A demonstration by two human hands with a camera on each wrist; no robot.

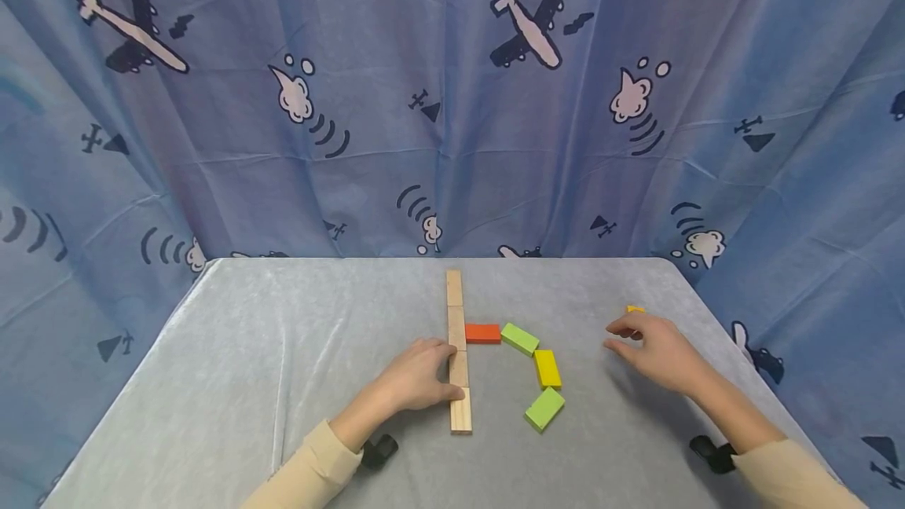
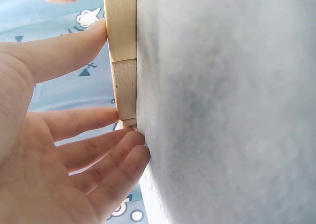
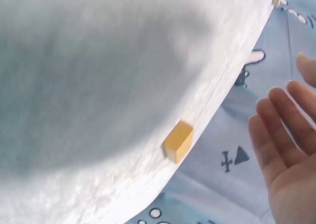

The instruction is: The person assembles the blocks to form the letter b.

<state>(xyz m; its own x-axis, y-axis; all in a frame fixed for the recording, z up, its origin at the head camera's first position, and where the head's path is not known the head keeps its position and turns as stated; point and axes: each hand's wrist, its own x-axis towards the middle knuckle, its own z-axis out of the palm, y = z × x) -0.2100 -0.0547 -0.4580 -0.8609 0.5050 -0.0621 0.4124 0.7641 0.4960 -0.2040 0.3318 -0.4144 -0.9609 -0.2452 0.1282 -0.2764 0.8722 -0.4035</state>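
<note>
Several plain wooden blocks (image 1: 457, 328) lie end to end in a straight column on the table. My left hand (image 1: 423, 374) is at the column's left side, its thumb and fingertips touching the lower blocks; the left wrist view shows thumb and index finger on the wood (image 2: 124, 83). From the column a red block (image 1: 483, 334), a green block (image 1: 519, 338), a yellow block (image 1: 547, 369) and another green block (image 1: 544, 409) curve round to the right. My right hand (image 1: 659, 348) hovers above the table, holding nothing, near a separate yellow block (image 3: 178, 141) that it partly hides in the head view.
A grey-white cloth covers the table (image 1: 212, 383). Behind and beside it hangs a blue curtain (image 1: 382, 100) printed with planes. Dark wrist devices (image 1: 380, 452) show below both hands. The separate yellow block sits near the table's far right edge.
</note>
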